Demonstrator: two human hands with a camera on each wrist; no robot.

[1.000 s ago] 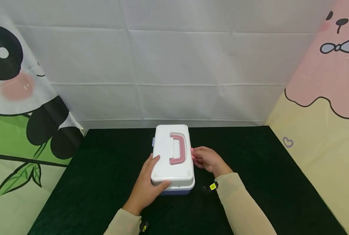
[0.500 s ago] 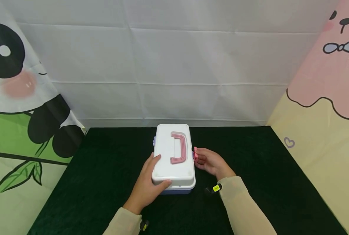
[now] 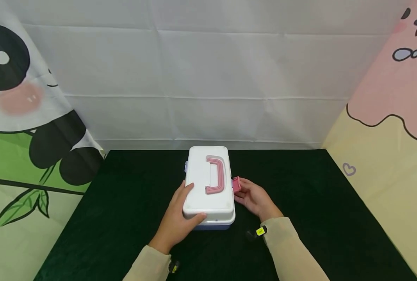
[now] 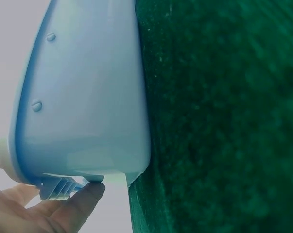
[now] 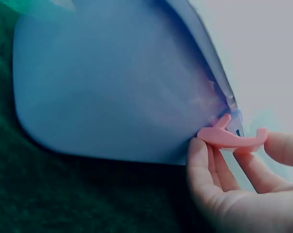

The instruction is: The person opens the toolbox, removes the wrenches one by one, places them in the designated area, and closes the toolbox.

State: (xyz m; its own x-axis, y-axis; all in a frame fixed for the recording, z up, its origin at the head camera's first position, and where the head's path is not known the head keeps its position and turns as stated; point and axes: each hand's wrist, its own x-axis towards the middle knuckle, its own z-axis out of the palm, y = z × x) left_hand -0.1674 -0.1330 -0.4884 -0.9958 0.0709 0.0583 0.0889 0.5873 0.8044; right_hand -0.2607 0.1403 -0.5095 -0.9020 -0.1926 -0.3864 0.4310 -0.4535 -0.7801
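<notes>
A small case (image 3: pixel 208 183) with a white lid, a pink carry handle (image 3: pixel 216 175) and a pale blue base (image 4: pixel 88 97) sits on the dark green table (image 3: pixel 317 218). My left hand (image 3: pixel 182 208) holds its near left corner, thumb curled over the front edge and fingers along the left side by a ribbed hinge tab (image 4: pixel 59 187). My right hand (image 3: pixel 245 193) is at the case's right side. It pinches the pink latch (image 5: pixel 231 138), which sticks out from the base (image 5: pixel 112 82). In the head view the latch (image 3: pixel 236 184) juts out just past the lid's edge.
A white cloth backdrop (image 3: pixel 208 78) hangs behind the table. A panda curtain (image 3: pixel 25 117) closes the left side and a pink and yellow cartoon curtain (image 3: pixel 394 125) the right. The table's dark cloth stretches out on both sides of the case.
The pink latch has swung out from the case's right side and now shows beyond the lid. My right hand has drawn slightly back with it. My left hand keeps its hold.
</notes>
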